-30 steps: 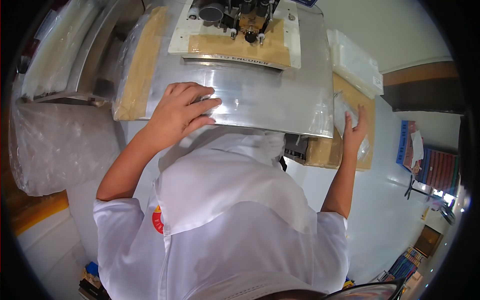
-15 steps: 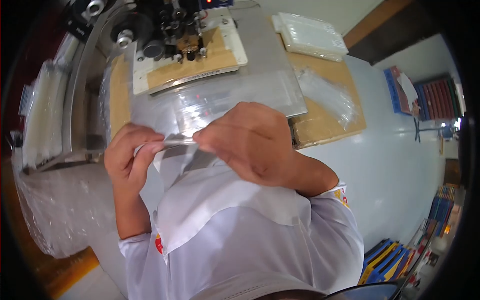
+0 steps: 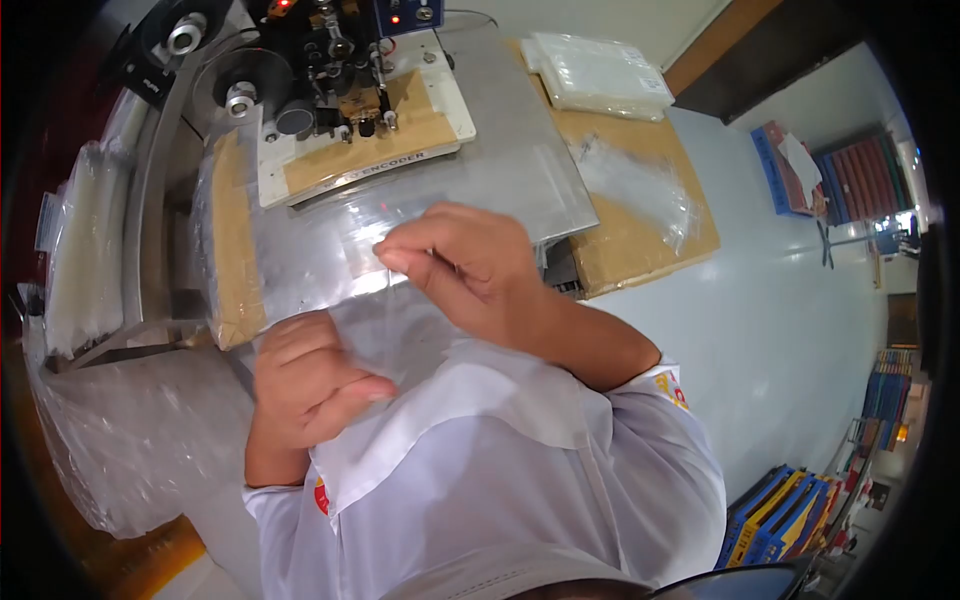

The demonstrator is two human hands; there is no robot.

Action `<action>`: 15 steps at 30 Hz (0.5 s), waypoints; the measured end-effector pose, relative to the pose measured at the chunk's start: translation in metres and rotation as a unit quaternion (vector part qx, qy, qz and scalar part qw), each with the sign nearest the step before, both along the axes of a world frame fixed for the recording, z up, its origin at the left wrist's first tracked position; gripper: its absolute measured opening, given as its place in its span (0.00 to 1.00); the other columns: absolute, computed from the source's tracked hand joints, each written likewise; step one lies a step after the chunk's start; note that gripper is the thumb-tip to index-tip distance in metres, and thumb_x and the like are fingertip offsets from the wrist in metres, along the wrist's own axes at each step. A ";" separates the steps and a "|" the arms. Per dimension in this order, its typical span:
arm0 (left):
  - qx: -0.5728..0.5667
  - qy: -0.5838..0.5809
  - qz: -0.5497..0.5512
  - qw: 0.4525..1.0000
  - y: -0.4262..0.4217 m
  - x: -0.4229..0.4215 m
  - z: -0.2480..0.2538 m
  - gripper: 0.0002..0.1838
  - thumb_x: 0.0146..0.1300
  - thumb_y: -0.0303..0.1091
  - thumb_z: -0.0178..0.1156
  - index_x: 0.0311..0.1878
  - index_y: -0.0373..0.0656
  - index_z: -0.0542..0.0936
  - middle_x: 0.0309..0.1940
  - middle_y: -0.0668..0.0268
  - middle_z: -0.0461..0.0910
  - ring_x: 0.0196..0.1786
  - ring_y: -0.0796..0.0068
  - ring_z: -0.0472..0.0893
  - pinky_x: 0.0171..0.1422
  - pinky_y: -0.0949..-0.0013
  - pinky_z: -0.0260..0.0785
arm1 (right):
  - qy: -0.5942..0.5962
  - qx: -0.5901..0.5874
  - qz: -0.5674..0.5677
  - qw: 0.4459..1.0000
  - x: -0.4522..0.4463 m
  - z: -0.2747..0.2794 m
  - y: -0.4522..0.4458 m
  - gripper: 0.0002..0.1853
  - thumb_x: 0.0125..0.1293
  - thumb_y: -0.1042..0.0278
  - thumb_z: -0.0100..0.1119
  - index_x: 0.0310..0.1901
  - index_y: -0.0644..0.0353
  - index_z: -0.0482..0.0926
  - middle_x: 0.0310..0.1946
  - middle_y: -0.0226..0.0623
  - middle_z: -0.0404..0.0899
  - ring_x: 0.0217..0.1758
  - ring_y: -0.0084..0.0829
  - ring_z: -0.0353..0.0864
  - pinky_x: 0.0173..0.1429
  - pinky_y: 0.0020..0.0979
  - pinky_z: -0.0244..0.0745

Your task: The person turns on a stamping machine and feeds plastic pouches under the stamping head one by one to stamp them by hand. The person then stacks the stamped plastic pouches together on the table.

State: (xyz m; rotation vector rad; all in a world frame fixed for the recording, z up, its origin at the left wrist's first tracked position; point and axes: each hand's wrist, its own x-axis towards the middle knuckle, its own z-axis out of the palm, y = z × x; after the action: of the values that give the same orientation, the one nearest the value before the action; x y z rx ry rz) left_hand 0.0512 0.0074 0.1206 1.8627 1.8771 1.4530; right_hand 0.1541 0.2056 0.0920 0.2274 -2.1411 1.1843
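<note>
My right hand (image 3: 465, 262) is raised over the front edge of the metal worktop, thumb and forefinger pinched together. From that pinch hangs a clear plastic bag (image 3: 390, 315), thin and hard to see against the pale shirt. Lower and to the left, my left hand (image 3: 310, 380) is closed, its fingers curled and its thumb pointing right. The bag's lower end lies close to that thumb; whether the left hand grips it is hard to make out. Beyond the hands stands a coding machine (image 3: 365, 165) with "ENCODER" on its front edge.
A cardboard box (image 3: 640, 255) at the right bears loose clear bags (image 3: 640, 185) and a packed stack of bags (image 3: 600, 75). More plastic bags (image 3: 85, 250) stand at the left, above a large plastic sheet (image 3: 140, 430). The metal worktop (image 3: 290, 265) has a front edge near my hands.
Both hands were level, pinching a thin clear strip between them. My left hand has dropped and turned; my right hand has moved slightly up and left, and the view has shifted a little.
</note>
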 end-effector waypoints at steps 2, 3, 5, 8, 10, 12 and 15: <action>-0.028 -0.082 0.150 0.985 0.000 -0.014 -0.018 0.13 0.56 0.36 0.74 0.25 0.41 0.82 0.20 0.69 0.72 0.25 0.72 0.71 0.30 0.69 0.61 | -0.046 -0.050 0.019 0.997 0.001 0.002 0.001 0.02 0.68 0.76 0.65 0.41 0.60 0.84 0.30 0.38 0.82 0.29 0.32 0.81 0.34 0.30 0.74; -0.041 -0.123 0.224 0.966 -0.001 -0.028 -0.031 0.13 0.55 0.37 0.75 0.25 0.41 0.82 0.20 0.70 0.72 0.25 0.74 0.71 0.31 0.69 0.61 | -0.053 -0.052 0.023 0.997 0.003 0.008 0.003 0.02 0.69 0.76 0.65 0.41 0.61 0.84 0.29 0.38 0.82 0.29 0.32 0.80 0.34 0.30 0.74; -0.014 -0.152 0.190 0.970 -0.006 -0.049 -0.036 0.10 0.57 0.34 0.74 0.30 0.38 0.84 0.24 0.71 0.77 0.29 0.78 0.75 0.34 0.70 0.65 | -0.070 -0.057 0.035 0.995 0.005 0.016 0.006 0.01 0.69 0.75 0.65 0.40 0.61 0.84 0.28 0.37 0.82 0.29 0.31 0.80 0.34 0.30 0.73; 0.068 -0.183 0.187 0.963 0.014 -0.029 -0.017 0.07 0.59 0.31 0.72 0.34 0.38 0.85 0.27 0.69 0.80 0.32 0.77 0.77 0.37 0.71 0.68 | -0.137 0.007 0.009 0.991 0.003 0.014 0.009 0.02 0.69 0.75 0.65 0.40 0.62 0.84 0.28 0.35 0.82 0.28 0.29 0.79 0.33 0.29 0.72; 0.066 -0.279 0.131 0.949 0.015 -0.029 -0.009 0.04 0.59 0.29 0.70 0.34 0.39 0.86 0.28 0.68 0.81 0.33 0.77 0.78 0.38 0.73 0.69 | -0.148 0.006 0.020 0.989 0.002 0.016 0.008 0.02 0.68 0.73 0.65 0.40 0.59 0.85 0.29 0.36 0.82 0.29 0.35 0.81 0.33 0.33 0.74; -0.031 -0.257 0.132 0.957 0.009 -0.031 -0.004 0.03 0.59 0.26 0.70 0.36 0.38 0.87 0.29 0.67 0.82 0.34 0.79 0.79 0.38 0.74 0.68 | -0.179 -0.030 0.038 0.983 0.001 0.022 0.007 0.03 0.67 0.72 0.66 0.40 0.58 0.85 0.30 0.37 0.82 0.29 0.37 0.82 0.33 0.34 0.75; -0.045 -0.250 0.099 0.962 0.010 -0.038 -0.016 0.05 0.60 0.24 0.70 0.40 0.38 0.88 0.29 0.66 0.82 0.32 0.82 0.79 0.35 0.76 0.68 | -0.228 -0.067 0.052 0.970 -0.001 0.032 0.009 0.05 0.66 0.69 0.68 0.41 0.59 0.85 0.32 0.37 0.84 0.29 0.38 0.83 0.32 0.34 0.76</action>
State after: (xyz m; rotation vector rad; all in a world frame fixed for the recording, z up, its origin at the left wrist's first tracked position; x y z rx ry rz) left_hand 0.0128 0.0174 0.1047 1.1454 1.8632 1.6676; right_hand 0.1529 0.2143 0.1239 0.0052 -2.4468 1.5564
